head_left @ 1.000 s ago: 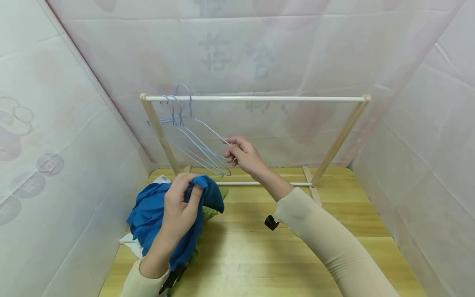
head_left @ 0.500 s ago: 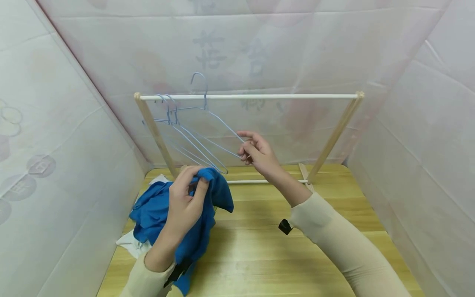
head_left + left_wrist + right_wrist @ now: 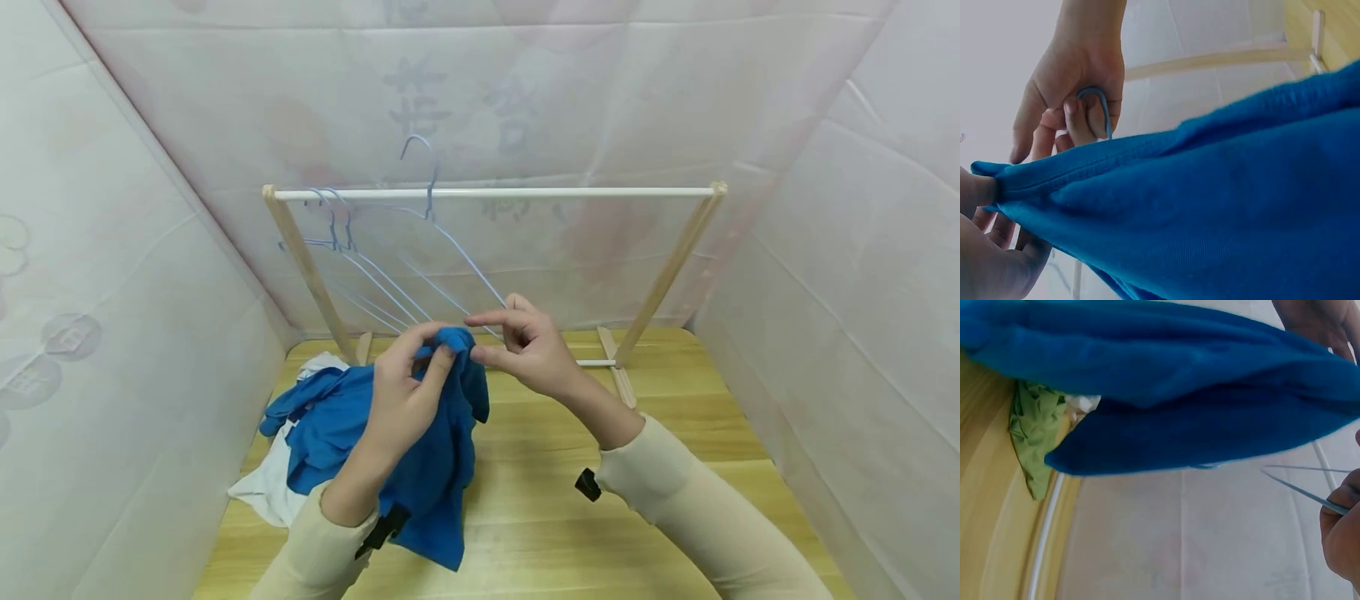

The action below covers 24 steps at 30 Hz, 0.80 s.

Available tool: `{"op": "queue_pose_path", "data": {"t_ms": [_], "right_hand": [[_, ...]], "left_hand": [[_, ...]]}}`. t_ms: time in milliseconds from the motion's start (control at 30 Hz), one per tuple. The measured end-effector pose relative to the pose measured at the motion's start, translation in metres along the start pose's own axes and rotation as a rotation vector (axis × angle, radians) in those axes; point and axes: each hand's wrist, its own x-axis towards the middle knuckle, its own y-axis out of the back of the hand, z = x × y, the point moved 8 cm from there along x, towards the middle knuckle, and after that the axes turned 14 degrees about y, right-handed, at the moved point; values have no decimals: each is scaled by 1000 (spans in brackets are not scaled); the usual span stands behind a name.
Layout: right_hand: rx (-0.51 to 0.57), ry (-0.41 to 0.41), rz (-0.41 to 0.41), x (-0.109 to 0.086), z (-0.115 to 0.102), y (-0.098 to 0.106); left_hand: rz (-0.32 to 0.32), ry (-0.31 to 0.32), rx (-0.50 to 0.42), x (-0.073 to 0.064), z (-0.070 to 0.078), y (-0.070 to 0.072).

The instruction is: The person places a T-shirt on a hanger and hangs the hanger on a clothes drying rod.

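Thumb and fingers of my left hand (image 3: 405, 392) pinch the bunched edge of a blue shirt (image 3: 427, 467). The rest of the shirt drapes down over the tabletop, and a stitched edge shows in the left wrist view. My right hand (image 3: 536, 350) grips one end of a light blue wire hanger (image 3: 480, 273) in its curled lower fingers. Its index finger and thumb reach out to the shirt's pinched edge; whether they touch the cloth I cannot tell. The hanger's hook appears above the rack's white rail (image 3: 570, 192), free of it.
Several more wire hangers (image 3: 386, 283) hang at the rail's left end. White cloth (image 3: 270, 487) lies beneath the shirt, and green cloth (image 3: 1038, 434) shows on the wooden table (image 3: 540, 517). Printed fabric walls (image 3: 840, 292) enclose the sides and back.
My right hand has drawn the hanger off the rail, rightward and toward me, and its index finger and thumb have opened toward the shirt. My left hand has brought the shirt rightward, closer to the hanger.
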Motion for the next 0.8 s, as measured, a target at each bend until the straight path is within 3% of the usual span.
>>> {"op": "queue_pose_path", "data": {"t_ms": [200,467,567,800], "right_hand": [[-12,36,-5,-5,-5,-1],[-99,50,45,-5,-11,2],[-110,44,68,-6,-11,4],[-87,35,114,-7,-14,5]], "left_hand": [[-7,-36,20,1,2,-12],[68,-50,138,-5,0,-16],[119,-79,240,-14,-1,-15],[249,-235,539,-40,-15,-24]]}}
